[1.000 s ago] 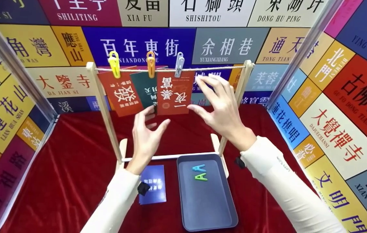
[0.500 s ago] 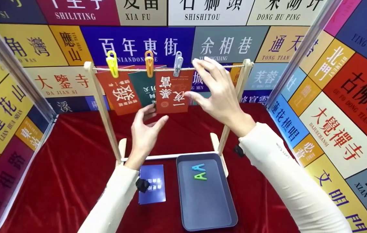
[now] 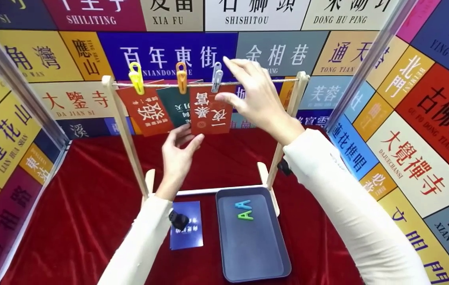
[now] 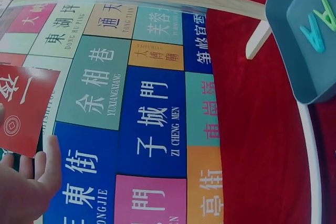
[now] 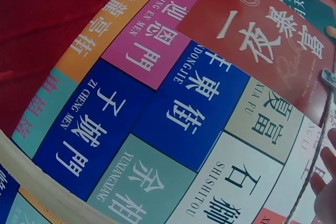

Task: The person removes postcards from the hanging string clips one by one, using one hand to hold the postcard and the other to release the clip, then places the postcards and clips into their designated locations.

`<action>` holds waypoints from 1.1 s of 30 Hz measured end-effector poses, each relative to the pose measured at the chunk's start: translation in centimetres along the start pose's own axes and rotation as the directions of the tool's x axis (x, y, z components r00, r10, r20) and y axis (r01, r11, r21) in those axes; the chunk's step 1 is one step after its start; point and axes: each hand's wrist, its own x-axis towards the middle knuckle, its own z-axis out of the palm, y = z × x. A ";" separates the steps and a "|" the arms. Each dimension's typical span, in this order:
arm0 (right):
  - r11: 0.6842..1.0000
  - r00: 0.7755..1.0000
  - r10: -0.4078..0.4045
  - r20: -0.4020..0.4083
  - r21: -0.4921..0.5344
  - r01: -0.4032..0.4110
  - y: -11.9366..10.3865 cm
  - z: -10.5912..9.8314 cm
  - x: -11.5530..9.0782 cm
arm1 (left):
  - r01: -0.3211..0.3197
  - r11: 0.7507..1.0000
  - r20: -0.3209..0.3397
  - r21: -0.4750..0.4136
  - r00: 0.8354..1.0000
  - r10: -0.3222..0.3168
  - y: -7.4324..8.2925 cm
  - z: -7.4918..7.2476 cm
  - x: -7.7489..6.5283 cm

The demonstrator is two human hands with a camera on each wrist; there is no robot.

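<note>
A red card [image 3: 210, 114] with white characters hangs from the string [image 3: 272, 81] under a grey clothespin [image 3: 217, 77]. My right hand [image 3: 258, 93] is beside that clothespin, fingers spread, with its thumb in front of the card's upper right and its fingertips behind the peg's level. In the head view my left hand [image 3: 179, 154] is raised at the lower left corner of the red card, with loosely bent fingers and the thumb just under the bottom edge. A dark green card [image 3: 175, 105] under an orange clothespin [image 3: 181, 77] and another red card [image 3: 145, 111] under a yellow clothespin [image 3: 136, 79] hang to the left.
The string spans a wooden frame [image 3: 127, 138] on red cloth [image 3: 90, 206]. A grey-blue tray [image 3: 254, 249] holds a blue clothespin [image 3: 242, 204] and a green clothespin [image 3: 245, 215]. A blue card [image 3: 193, 237] lies left of it. Printed panels [image 3: 280, 53] stand behind.
My right hand has moved up and left toward the grey clothespin. My left hand has risen slightly toward the bottom edge of the red card.
</note>
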 end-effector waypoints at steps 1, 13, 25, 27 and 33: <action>1.000 1.000 0.016 0.012 0.002 -0.016 -0.1 -0.1 0.2 | 0.012 1.000 -0.003 -0.024 1.000 -0.012 -0.1 0.1 0.1; 0.981 0.966 0.187 0.178 0.013 -0.193 -1.4 -0.8 2.7 | 0.103 0.984 -0.055 -0.146 0.992 -0.112 -0.4 1.3 0.6; 0.960 0.943 0.267 0.197 0.036 -0.279 -1.6 -0.7 3.8 | 0.115 0.981 -0.068 -0.157 0.990 -0.127 -0.6 1.5 0.7; 0.953 0.937 0.286 0.202 0.047 -0.300 -1.7 -0.7 3.8 | 0.112 0.980 -0.073 -0.163 0.989 -0.125 -0.6 1.5 0.8; 0.933 0.919 0.333 0.210 0.067 -0.353 -1.9 -0.9 4.0 | 0.084 0.986 -0.071 -0.144 0.993 -0.095 -0.5 1.7 0.7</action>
